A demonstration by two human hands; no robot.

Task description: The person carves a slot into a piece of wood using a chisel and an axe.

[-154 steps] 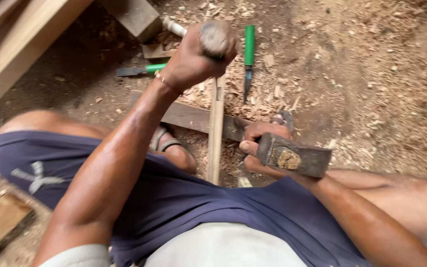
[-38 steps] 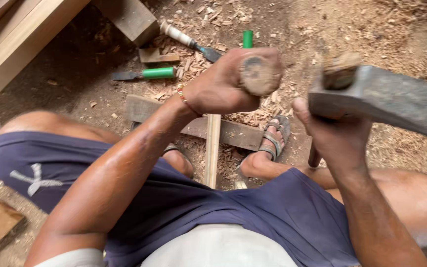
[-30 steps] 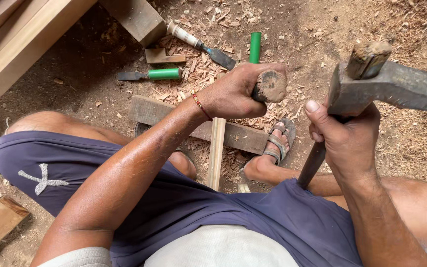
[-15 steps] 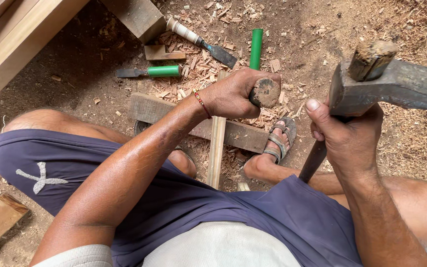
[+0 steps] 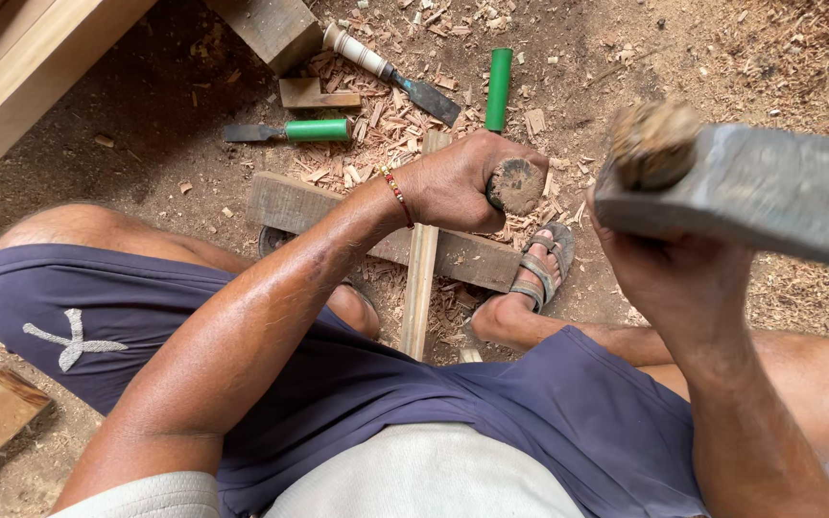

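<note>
The left hand (image 5: 458, 182) gripped a worn-topped chisel (image 5: 515, 185) upright over the thin wooden strip (image 5: 420, 273) on the floor, steadying it, while the right hand (image 5: 674, 278) clenched a raised hammer (image 5: 741, 182).

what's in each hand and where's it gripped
The left hand grips a wooden-handled chisel around the handle just below its battered top end. The right hand holds a hammer by the handle close under the metal head.
</note>
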